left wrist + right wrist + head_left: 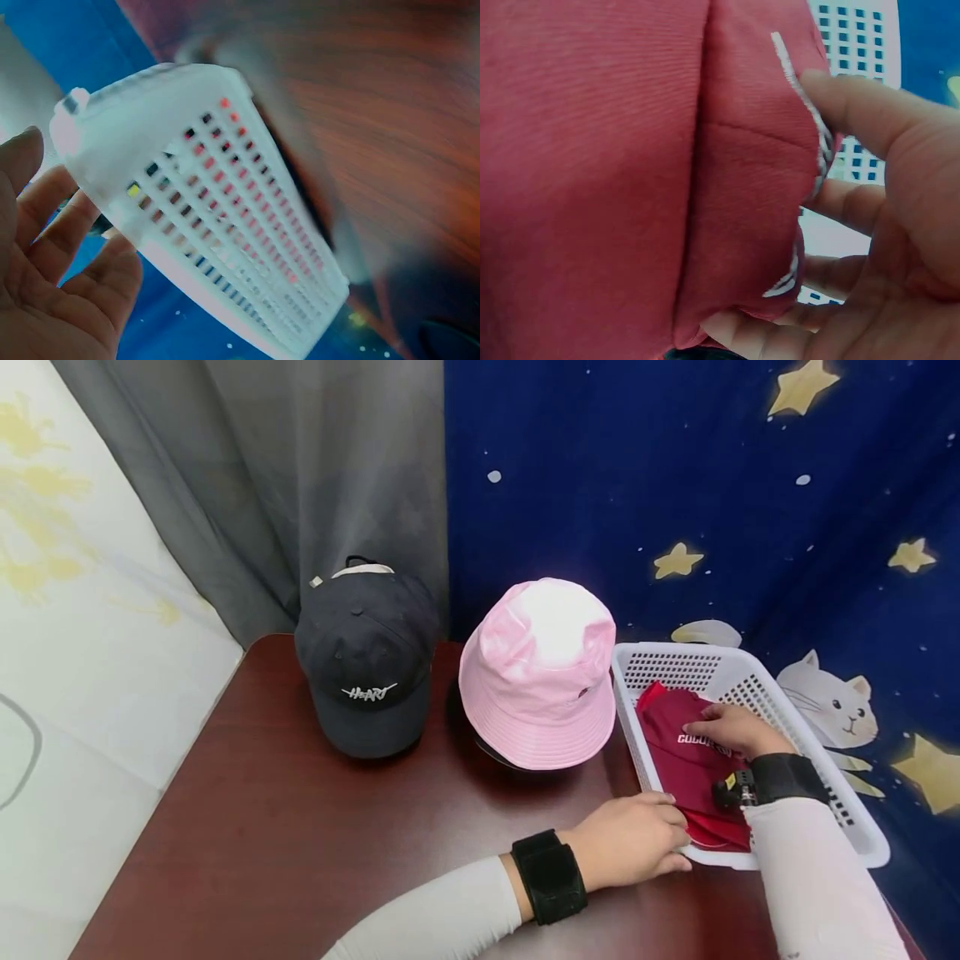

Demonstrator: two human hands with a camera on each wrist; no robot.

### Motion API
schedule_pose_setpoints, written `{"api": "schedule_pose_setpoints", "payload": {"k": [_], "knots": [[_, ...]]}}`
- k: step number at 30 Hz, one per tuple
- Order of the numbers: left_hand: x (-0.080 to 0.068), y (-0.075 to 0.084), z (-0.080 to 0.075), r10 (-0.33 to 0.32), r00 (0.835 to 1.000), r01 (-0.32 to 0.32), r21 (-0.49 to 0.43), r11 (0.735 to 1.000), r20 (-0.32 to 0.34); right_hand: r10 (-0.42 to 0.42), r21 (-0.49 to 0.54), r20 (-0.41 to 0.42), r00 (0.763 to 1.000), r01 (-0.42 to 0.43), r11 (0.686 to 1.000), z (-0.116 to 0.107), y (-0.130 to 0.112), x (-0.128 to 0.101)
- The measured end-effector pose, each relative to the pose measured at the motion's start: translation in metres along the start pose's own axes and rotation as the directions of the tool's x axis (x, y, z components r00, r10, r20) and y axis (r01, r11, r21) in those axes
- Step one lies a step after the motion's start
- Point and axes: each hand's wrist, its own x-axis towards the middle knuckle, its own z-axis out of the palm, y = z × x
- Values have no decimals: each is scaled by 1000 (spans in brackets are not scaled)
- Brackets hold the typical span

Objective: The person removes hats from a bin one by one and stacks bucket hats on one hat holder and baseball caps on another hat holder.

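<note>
A dark red cap (686,756) with white lettering lies in a white perforated basket (806,727) at the table's right edge. My right hand (723,727) lies on the cap's crown. In the right wrist view the red cap (630,172) fills the frame, and my right hand (877,247) grips a fold of it between thumb and fingers. My left hand (637,839) touches the basket's near left corner beside the cap's brim. In the left wrist view my left hand (56,277) has relaxed fingers next to the basket wall (225,210).
A navy cap (366,672) with white "HEART" lettering and a pink bucket hat (536,681) stand side by side on the dark wood table (285,827). Grey and star-printed blue curtains hang right behind them. The table's left edge borders a pale sheet.
</note>
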Motion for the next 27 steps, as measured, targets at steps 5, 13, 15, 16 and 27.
{"api": "schedule_pose_setpoints", "payload": {"k": [5,13,15,16,27], "knots": [[0,12,6,-19,998,20,14,1000,-64,-54,6,-89,995,55,998,9,5,-6],[3,12,3,-36,998,34,-35,999,-59,-109,-14,-217,970,108,994,12,7,-13],[3,11,1,-59,997,56,-68,996,-50,-105,-15,-227,968,105,994,12,5,-13],[4,11,2,-70,996,66,-85,994,-47,-108,-19,-233,966,107,994,11,4,-13],[8,8,6,-108,992,97,-157,983,-65,-91,14,-264,960,98,995,3,0,-21]]}}
